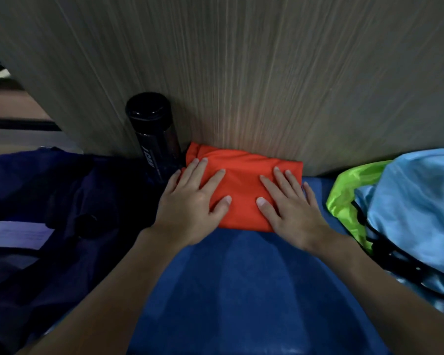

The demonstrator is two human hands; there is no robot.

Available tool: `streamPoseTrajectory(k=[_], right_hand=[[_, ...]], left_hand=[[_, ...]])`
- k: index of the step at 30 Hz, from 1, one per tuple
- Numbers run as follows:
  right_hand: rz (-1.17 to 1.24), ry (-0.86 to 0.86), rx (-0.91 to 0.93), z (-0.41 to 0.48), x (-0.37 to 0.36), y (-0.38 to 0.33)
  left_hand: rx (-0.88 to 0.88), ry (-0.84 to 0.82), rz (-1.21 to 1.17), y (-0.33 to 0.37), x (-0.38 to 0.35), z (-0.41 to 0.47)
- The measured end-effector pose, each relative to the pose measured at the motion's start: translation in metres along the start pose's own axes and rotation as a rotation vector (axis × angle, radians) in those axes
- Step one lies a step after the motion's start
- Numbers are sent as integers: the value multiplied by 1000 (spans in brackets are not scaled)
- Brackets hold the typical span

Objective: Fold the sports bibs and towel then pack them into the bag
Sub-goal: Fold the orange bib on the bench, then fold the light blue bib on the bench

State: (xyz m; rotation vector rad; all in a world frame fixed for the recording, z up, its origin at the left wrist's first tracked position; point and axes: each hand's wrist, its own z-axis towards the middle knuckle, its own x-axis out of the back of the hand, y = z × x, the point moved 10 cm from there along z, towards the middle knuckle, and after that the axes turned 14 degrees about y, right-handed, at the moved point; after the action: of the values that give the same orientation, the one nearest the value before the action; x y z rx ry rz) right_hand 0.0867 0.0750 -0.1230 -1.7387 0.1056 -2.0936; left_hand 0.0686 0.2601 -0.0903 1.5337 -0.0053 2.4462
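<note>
at the far left a heap of dark navy fabric (49, 201) lies in shadow, too dim to tell what it is. just right of it a black bottle (154, 134) stands upright against the wood-grain panel (267, 73) that rises behind everything. the left hand (190, 201) lies flat with its fingers straight and spread, palm down, pressing the left part of the folded orange bib (241, 185); its outer fingers are just beside the foot of the bottle. the orange bib is a compact rectangle resting on the blue surface (228, 278), its far edge touching the panel. the right hand (292, 208) is likewise flat and spread, pressing the right part of the bib, with the little finger hanging over the bib's right edge. the two thumbs point toward each other, apart, with orange cloth between them. further right, near but apart from the orange bib, a lime green bib (344, 201) is bunched up, partly under a crumpled light blue cloth (420, 201). a black cord (395, 257) runs along their near edge.
</note>
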Motion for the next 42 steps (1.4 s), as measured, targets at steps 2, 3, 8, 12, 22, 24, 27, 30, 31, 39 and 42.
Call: streamPoseTrajectory(k=[2,3,8,12,22,24,27,30,31,39,42], right_hand=[[-24,-34,-3,-1,-3,1],[-44,-53,-5,-1,-3,3],[-142,-16,-1,-15,27,17],[-175,305,60,-40,99,32],[-362,354,-475,-141,204,206],[-351,220,-477,-146,193,221],[-333,94,-415,-148,181,225],[-287,114,-425,-149,183,232],[-268,163,-424,-149,187,232],[-286,293,-429,-145,203,239],[-227,453,-357,-144,215,220]], left_hand=[[-2,-20,5,-1,-2,0],[-5,-33,12,0,-2,0],[-40,32,93,20,17,6],[-201,119,17,101,41,18],[-359,-149,-447,305,5,51],[-283,-216,-522,322,-16,56],[-184,-332,-505,330,-49,55],[-186,-268,-452,330,-51,55],[-176,-227,-470,327,-49,57],[-118,-19,-700,291,9,60],[-147,90,-703,272,43,63]])
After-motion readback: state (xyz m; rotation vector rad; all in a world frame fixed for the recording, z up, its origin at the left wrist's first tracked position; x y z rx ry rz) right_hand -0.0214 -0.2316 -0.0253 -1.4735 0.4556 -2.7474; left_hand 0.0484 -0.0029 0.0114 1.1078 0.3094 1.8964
